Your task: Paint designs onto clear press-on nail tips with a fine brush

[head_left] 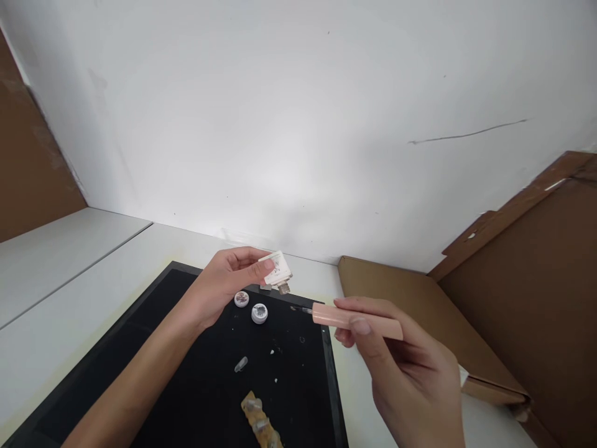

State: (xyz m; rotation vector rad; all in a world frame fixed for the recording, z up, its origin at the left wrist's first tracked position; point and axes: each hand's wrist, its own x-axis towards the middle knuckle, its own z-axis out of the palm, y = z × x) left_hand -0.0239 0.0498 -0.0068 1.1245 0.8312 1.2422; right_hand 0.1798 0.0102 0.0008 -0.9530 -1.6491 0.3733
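Note:
My left hand (pixel 233 277) pinches a small white square nail polish bottle (pixel 278 267) between thumb and fingers. The bottle is tilted, and its uncapped neck points down to the right. In my right hand (pixel 401 354) is a long pink nail polish brush cap (pixel 357 320), gripped between thumb and fingers, its thin brush pointing left. The brush tip is apart from the bottle, a little below and right of its neck. Below my left hand stand two small round pots, one with brownish content (pixel 241 299) and one with silvery content (pixel 260 313).
A black mat (pixel 298 398) lies on the white table. On it are a clear nail tip (pixel 241 364), tiny white bits, and a tan strip (pixel 252 404) bearing several clear pieces. A cardboard box (pixel 396 283) stands at the right, against the white wall (pixel 280 112).

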